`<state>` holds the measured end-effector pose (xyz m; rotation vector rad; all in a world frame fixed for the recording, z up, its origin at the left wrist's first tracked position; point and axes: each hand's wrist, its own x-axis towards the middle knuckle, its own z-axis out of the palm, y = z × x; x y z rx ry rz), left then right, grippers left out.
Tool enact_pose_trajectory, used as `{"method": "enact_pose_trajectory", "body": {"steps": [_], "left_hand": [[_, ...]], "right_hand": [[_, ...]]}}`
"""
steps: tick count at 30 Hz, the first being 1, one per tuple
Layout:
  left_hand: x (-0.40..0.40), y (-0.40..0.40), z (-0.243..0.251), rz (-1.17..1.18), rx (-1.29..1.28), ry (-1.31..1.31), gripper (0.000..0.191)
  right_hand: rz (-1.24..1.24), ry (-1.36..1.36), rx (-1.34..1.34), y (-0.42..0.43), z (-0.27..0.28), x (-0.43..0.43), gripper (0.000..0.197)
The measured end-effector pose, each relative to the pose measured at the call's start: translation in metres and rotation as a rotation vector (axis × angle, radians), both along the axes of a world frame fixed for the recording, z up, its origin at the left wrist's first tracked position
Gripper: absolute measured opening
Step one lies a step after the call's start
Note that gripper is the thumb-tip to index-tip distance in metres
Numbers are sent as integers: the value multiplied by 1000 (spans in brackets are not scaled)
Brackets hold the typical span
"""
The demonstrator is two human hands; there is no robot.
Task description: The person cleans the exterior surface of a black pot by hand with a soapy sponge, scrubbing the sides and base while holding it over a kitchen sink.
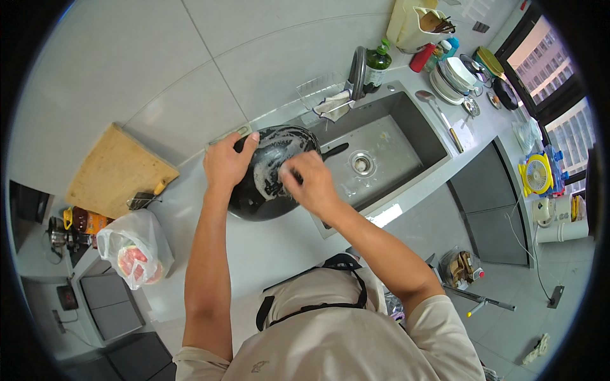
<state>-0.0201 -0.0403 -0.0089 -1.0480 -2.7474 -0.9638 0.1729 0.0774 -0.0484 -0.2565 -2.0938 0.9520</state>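
A dark round wok (267,207) with white suds on its surface lies tilted over the left rim of the stainless steel sink (381,138); a black handle (335,151) sticks out over the basin. My left hand (228,161) grips the wok's upper left edge, thumb on top. My right hand (307,181) presses on the sudsy surface with bent fingers; something pale seems to be under the fingertips, too blurred to name. The grey faucet (358,71) stands behind the basin, with a cloth (335,105) hanging beside it.
A green pump bottle (377,66) stands behind the faucet. Right of the sink are a long-handled ladle (441,114) and stacked dishes (452,80). To the left, a wooden cutting board (116,171) leans on the wall near a plastic bag (136,247) on the counter.
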Motion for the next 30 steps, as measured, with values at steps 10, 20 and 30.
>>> {"method": "enact_pose_trajectory", "body": {"steps": [10,20,30], "left_hand": [[8,1,12,42,-55,-14,66],[8,12,20,32,-157,-57,73],[12,15,24,-16,-183,-53,70]], "right_hand": [[-453,-14,-69,11,-16,-17,10],[-249,130,189,0,-38,8,16],[-321,-9,-146,7,-19,8,17]]}}
